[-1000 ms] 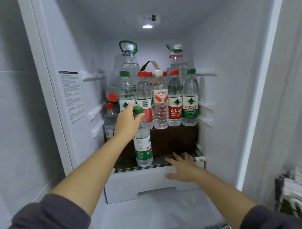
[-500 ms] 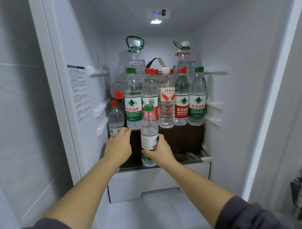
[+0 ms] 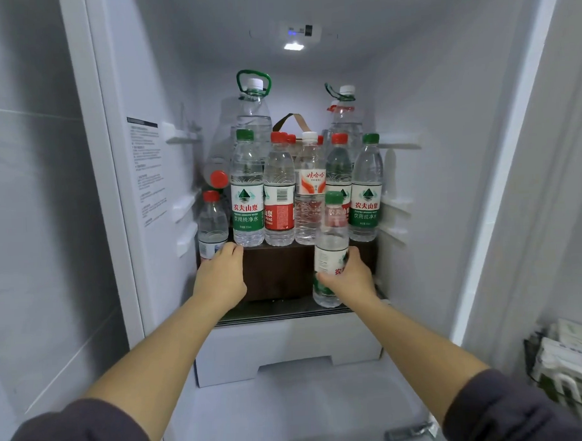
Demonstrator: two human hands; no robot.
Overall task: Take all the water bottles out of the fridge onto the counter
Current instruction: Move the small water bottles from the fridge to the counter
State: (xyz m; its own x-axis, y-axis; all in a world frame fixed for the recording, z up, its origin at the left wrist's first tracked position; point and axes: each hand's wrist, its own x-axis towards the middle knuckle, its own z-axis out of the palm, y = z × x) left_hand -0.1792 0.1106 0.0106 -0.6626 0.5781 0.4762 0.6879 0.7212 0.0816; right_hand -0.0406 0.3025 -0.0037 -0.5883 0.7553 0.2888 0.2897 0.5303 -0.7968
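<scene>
The open fridge holds a row of several water bottles (image 3: 247,195) with green, red and white caps, standing on a dark brown box (image 3: 278,273). Two large jugs (image 3: 251,109) with green handles stand behind them. My right hand (image 3: 352,281) grips a green-capped bottle (image 3: 331,245) upright at the right front of the glass shelf (image 3: 279,314). My left hand (image 3: 219,275) reaches to the base of a small red-capped bottle (image 3: 212,223) at the left wall; its fingers hide the bottle's bottom. A red-capped bottle (image 3: 217,171) lies on its side above it.
A white drawer (image 3: 287,349) sits under the glass shelf, with the white fridge floor in front. The fridge's side walls carry shelf ledges (image 3: 396,210). At the lower right, a door rack (image 3: 568,369) holds cartons.
The green-capped bottle passed from my left hand to my right and moved to the right side of the shelf. My left hand went left to the small red-capped bottle.
</scene>
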